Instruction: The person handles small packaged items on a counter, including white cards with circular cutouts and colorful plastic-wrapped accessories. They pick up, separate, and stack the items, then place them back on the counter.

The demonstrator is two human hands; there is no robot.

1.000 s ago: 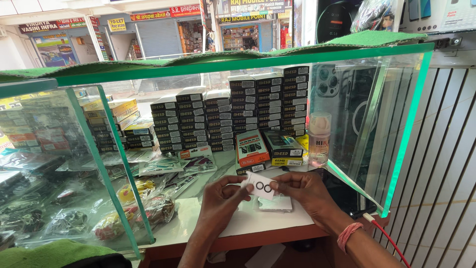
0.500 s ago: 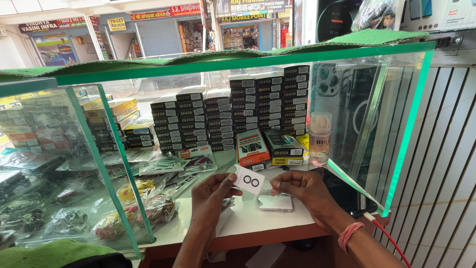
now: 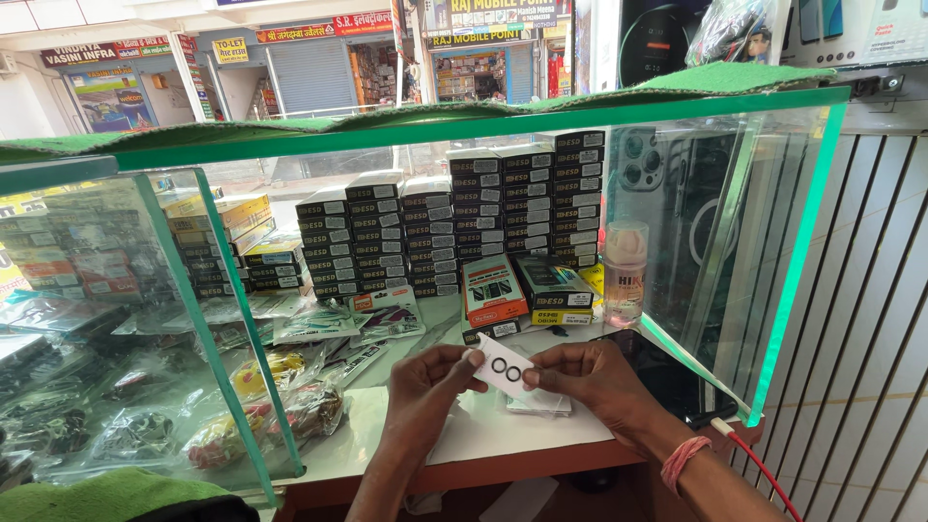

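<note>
Both hands have lowered the small white card (image 3: pixel 507 370) slightly; left hand (image 3: pixel 425 385) and right hand (image 3: pixel 596 380) pinch its ends above the tabletop (image 3: pixel 503 435), lower centre of frame.

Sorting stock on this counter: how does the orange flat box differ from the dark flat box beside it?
The orange flat box has a bright orange face; the dark flat box is black and green. The orange one leans nearer the left hand, the dark one nearer the clear bottle. Both lean against the stacks.

open white counter (image 3: pixel 541 435) ahead, stacked boxes (image 3: pixel 454 217) behind, glass panes (image 3: pixel 735 261) flanking
</note>
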